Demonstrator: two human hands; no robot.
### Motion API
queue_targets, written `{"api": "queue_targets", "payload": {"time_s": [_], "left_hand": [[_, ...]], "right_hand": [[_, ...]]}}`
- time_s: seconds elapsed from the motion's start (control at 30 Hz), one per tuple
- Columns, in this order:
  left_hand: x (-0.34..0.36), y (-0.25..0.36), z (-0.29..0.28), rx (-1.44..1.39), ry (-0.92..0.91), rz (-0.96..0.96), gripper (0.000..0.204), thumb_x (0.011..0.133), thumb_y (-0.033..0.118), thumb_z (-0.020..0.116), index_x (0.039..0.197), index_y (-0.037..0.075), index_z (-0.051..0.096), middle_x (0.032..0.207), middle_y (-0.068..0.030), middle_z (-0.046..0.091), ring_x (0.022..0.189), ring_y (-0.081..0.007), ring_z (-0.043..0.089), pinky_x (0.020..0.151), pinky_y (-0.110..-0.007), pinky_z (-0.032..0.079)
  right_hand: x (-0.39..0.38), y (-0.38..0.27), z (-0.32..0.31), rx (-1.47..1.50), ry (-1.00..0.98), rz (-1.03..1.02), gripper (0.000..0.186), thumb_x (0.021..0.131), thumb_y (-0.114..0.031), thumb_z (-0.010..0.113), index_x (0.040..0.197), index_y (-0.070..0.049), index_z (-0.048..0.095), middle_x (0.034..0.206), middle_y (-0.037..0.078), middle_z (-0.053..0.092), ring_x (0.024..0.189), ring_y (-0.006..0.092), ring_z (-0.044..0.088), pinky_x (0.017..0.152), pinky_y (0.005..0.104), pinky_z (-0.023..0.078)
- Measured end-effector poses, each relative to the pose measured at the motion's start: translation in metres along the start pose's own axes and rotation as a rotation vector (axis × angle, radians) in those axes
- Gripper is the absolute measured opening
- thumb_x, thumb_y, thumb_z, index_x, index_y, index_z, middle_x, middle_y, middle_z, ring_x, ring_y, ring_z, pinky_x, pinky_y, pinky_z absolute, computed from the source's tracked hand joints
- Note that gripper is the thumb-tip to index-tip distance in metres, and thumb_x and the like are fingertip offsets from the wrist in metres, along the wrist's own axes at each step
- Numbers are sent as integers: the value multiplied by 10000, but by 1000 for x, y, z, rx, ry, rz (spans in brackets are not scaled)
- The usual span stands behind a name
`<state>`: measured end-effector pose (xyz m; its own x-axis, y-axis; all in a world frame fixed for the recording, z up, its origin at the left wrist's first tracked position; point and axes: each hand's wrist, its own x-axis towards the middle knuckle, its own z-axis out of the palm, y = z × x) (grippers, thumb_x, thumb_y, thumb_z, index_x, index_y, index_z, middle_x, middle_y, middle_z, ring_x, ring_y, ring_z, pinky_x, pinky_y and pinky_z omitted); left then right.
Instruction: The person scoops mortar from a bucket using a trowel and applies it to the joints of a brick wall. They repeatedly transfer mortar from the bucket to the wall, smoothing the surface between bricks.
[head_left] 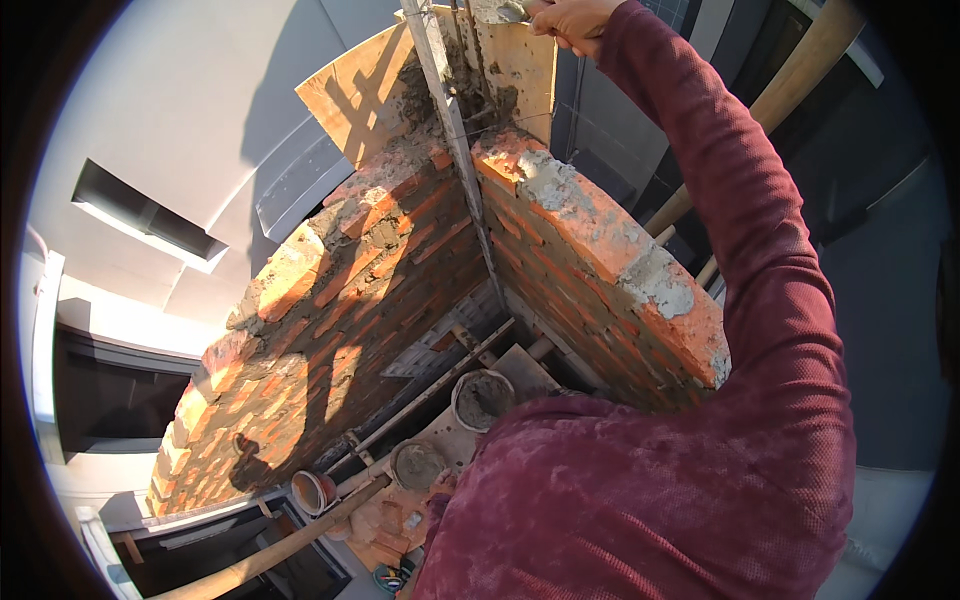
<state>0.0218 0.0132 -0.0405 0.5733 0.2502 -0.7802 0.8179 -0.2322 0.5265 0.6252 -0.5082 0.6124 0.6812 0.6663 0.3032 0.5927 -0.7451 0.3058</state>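
My right arm, in a maroon sleeve, reaches up to the top edge of the view. There my right hand (577, 22) is closed around the handle of what looks like a trowel (514, 11), its end partly cut off by the frame. The trowel is at the wet mortar (490, 10) atop the corner, between two plywood boards (350, 90) smeared with mortar. Thin steel bars (470, 50) rise between these boards. A long straight wooden batten (445, 95) stands upright in the inner corner of the brickwork. My left hand is out of view.
Two brick walls (385, 265) meet at the corner, their tops rough with mortar (655, 280). Below, a platform board (460, 440) bears mortar buckets (483, 398) and broken bricks (380, 525). Bamboo poles (270, 550) cross beside it; another thick pole (805, 65) slants behind my arm.
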Motion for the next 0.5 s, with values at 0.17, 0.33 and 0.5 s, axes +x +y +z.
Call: {"api": "queue_targets", "payload": {"time_s": [0.17,0.33,0.5], "left_hand": [[17,-14,4,-113,-86,-61,433,892,291,608,1271,82,600,1098,-72,665,950,-168,625,834,-290,487],[30,-32,15,-288,-124,-28,504,891,286,625,1345,97,513,1048,-64,659,893,-172,623,773,-311,506],[3,-11,20,-348,-98,-147,537,908,259,607,1392,102,432,1156,-79,602,929,-214,617,740,-343,521]], "right_hand": [[-13,-35,-16,738,-67,532,105,752,-155,635,687,-73,624,565,35,542,469,144,531,410,341,421],[-15,-32,1,1014,112,755,123,782,-152,643,689,-86,595,528,27,511,389,145,480,351,332,366],[-28,-32,-13,1191,-5,736,151,799,-106,615,665,-75,554,514,-2,492,393,120,472,350,301,368]]}}
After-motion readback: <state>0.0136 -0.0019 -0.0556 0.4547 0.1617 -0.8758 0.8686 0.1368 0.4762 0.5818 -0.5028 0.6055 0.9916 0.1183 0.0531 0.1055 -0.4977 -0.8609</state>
